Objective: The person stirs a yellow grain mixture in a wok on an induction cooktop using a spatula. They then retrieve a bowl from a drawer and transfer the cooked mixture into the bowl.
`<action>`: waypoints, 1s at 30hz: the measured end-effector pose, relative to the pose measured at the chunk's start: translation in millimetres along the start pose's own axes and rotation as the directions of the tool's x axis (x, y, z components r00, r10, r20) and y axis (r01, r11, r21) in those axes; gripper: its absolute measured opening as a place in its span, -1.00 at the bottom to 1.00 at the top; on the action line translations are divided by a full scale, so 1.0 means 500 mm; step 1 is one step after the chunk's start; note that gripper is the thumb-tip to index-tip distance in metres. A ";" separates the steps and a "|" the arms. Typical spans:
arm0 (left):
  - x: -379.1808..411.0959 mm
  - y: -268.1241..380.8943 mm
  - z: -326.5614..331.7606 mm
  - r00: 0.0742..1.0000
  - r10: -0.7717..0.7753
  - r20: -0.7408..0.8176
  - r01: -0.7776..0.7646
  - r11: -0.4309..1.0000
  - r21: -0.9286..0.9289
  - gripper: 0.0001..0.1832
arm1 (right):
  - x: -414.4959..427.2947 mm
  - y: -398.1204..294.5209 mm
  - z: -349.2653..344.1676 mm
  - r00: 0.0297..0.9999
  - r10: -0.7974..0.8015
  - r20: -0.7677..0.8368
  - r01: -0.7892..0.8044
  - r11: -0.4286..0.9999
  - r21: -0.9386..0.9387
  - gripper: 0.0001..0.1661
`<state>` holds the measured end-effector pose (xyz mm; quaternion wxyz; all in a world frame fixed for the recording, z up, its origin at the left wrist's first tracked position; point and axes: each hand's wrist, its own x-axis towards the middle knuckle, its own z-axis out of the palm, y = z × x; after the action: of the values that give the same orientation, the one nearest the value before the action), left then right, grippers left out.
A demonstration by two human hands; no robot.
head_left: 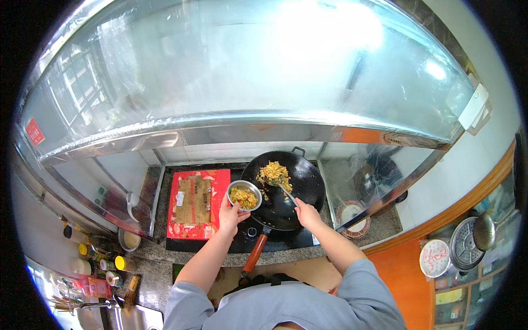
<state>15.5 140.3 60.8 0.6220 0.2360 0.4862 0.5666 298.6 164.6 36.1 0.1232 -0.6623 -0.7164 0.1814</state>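
Observation:
My left hand [232,217] holds a small metal bowl [259,201] by its near rim, just left of a black wok [307,173]. Chopped, mixed cooked food [243,197] fills much of the bowl. In the wok lies a heap of similar yellow-orange food [273,169]. My right hand [307,212] grips the handle of a metal ladle or spoon [288,194], whose head rests in the food. The wok's wooden handle [255,252] points towards me.
A red cardboard box [175,231] lies left of the wok. Glass panels [363,177] flank the stove beneath a metal range hood [231,82]. Left are another metal bowl [129,240], several jars [120,263], a brush [131,293] and a sink [142,317]. A basket [352,220] stands right.

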 end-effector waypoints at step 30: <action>0.082 -0.088 0.097 0.986 -0.053 0.158 0.080 0.981 -0.175 -0.39 | -0.177 0.030 -0.255 0.998 0.047 -0.049 -0.030 0.953 0.302 -0.49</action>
<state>74.0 180.4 30.0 0.6948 0.2047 0.3914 0.5676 373.5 89.7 150.7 0.2390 -0.6545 -0.6638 0.2720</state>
